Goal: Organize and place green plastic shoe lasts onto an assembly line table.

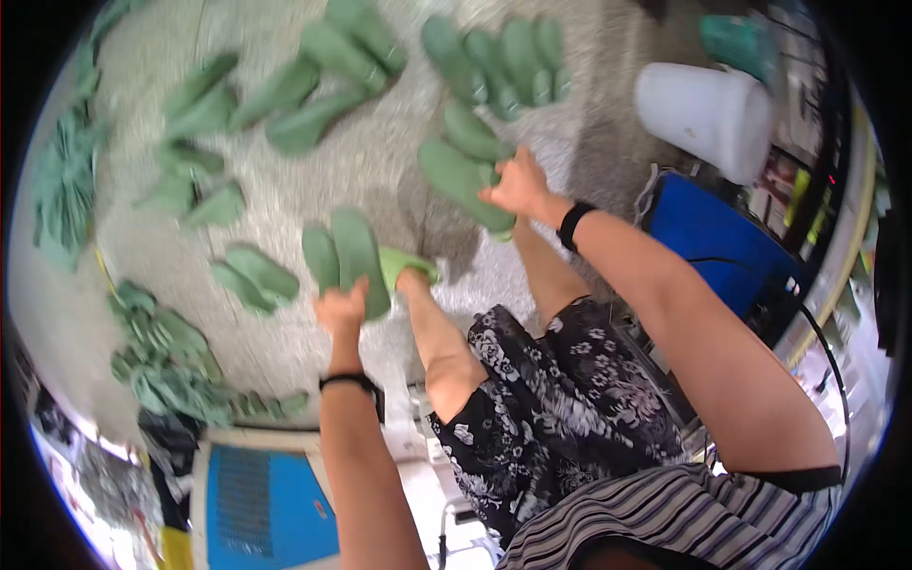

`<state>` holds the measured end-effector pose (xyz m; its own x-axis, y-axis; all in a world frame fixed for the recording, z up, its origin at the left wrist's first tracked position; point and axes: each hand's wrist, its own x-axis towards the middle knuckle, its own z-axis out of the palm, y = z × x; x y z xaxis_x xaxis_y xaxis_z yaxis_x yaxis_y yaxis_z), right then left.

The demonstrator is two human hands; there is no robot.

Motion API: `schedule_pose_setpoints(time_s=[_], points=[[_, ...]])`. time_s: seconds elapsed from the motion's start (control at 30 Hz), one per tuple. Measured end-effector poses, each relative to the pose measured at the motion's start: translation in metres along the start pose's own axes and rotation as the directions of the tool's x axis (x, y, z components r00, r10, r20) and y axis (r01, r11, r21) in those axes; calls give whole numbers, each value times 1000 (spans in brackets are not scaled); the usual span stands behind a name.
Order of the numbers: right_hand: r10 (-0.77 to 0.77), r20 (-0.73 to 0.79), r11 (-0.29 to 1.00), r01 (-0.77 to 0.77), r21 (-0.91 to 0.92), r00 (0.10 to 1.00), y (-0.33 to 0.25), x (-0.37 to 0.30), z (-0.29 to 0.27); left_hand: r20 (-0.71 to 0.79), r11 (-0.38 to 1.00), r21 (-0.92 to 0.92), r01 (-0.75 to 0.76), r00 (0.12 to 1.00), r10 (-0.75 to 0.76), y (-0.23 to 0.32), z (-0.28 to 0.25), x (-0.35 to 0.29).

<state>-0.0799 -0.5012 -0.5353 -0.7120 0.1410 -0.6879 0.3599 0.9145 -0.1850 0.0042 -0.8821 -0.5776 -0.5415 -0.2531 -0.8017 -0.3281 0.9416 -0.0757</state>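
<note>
A matching-green slipper pair at each hand, over a floor already dotted with more.
The left hand is closed around the near ends of one pair of green slippers, just beside the worn lime slipper; the right hand pinches the near ends of another pair, its two slippers slightly fanned, though how firmly I cannot tell. Held only by one end, either pair could splay or drop a slipper if the fingers loosen. The worn slipper so near the left pair could catch or nudge it if the foot shifts. Loose slippers lie on the floor near the left pair, so a careless set-down might mix up partners.
</note>
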Motion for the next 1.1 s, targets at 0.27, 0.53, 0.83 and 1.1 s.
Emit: schedule_pose_setpoints(time_s=[0.27, 0.53, 0.83, 1.1], points=[[125, -128, 991, -119, 54, 984, 60, -171, -185, 40, 971, 235, -35, 999, 26, -71, -98, -160], [261, -414, 885, -45, 464, 872, 100, -388, -286, -30, 904, 392, -169, 980, 197, -44, -197, -248], [671, -478, 366, 308, 878, 567, 166, -601, -290, -133, 583, -364, -726, 660, 739, 101, -306, -333], [924, -365, 376, -93, 922, 111, 316, -699, -274, 155, 506, -61, -860, 493, 856, 320, -327, -533]])
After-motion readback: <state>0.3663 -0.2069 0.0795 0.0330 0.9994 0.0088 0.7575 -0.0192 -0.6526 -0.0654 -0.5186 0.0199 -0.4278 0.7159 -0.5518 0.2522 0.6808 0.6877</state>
